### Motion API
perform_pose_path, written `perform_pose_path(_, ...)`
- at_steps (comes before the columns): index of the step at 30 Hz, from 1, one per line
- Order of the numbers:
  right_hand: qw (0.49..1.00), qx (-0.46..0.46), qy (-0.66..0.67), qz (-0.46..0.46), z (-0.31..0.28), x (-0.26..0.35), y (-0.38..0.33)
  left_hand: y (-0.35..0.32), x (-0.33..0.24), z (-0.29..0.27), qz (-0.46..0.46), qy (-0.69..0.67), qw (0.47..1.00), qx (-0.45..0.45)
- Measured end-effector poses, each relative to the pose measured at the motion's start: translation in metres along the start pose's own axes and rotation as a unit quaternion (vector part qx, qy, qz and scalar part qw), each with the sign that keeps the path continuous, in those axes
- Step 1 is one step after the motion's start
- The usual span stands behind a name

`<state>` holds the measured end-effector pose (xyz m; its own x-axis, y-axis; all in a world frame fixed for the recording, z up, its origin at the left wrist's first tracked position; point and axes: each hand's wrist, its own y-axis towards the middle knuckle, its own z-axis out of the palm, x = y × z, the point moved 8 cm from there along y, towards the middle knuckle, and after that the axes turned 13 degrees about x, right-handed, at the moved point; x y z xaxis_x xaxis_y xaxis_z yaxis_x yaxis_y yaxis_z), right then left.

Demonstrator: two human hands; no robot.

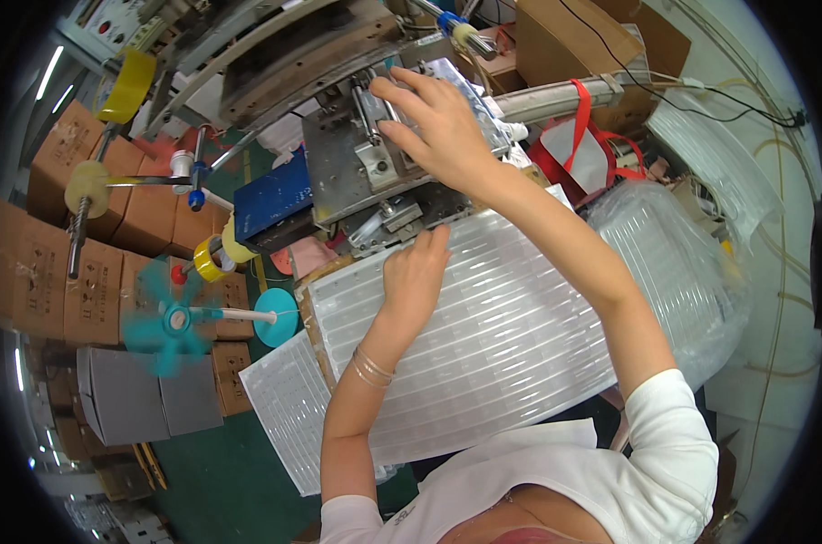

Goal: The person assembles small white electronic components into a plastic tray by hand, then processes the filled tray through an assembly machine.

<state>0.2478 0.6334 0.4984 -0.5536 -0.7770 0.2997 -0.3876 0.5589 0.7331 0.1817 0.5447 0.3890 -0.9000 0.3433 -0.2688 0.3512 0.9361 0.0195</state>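
My right hand (443,131) reaches over the metal fixture (338,163) of a machine. Its fingers are spread, with the fingertips at a shiny metal bar (367,113) on top of the fixture. Nothing shows as held in it. Below, my left hand (414,279) is closed, the fingers bent together at the front edge of the machine. Just beyond those fingertips sits a small metal block (400,216). Whatever the left fingers hold, if anything, is hidden. Under both forearms lies a wide ribbed, translucent plastic tray sheet (493,335).
A second ribbed sheet (289,408) lies lower left. On the left are a turquoise fan (177,315), stacked cardboard boxes (94,281) and yellow tape rolls (213,258). A blue box-shaped part (275,204) adjoins the fixture. A red-handled bag (574,154) and plastic-wrapped trays (669,272) stand right.
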Motion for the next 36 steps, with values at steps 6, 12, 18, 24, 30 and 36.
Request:
perform_pose_path(6, 0.974, 0.206, 0.085, 0.04, -0.04, -0.012, -0.083, 0.034, -0.029, 0.04, 0.101, 0.217, 0.971, -0.019)
perform_pose_path(12, 0.93, 0.325, -0.158, -0.073, 0.007, -0.046, -0.162, 0.025, -0.001, 0.067, 0.044, 0.108, 0.992, 0.049)
perform_pose_path(18, 0.883, 0.446, -0.147, -0.001, 0.038, -0.078, -0.175, 0.024, -0.018, 0.035, 0.01, 0.057, 0.998, -0.003)
perform_pose_path(24, 0.947, 0.285, 0.042, 0.141, -0.016, -0.082, -0.159, 0.057, -0.05, 0.076, 0.169, 0.053, 0.984, 0.029)
perform_pose_path(30, 0.937, 0.254, 0.127, 0.203, -0.048, -0.076, -0.143, 0.063, -0.024, 0.085, 0.135, -0.018, 0.988, 0.076)
perform_pose_path(36, 0.931, 0.274, 0.175, 0.165, -0.046, -0.043, -0.13, 0.053, -0.019, 0.079, 0.106, 0.03, 0.992, 0.06)
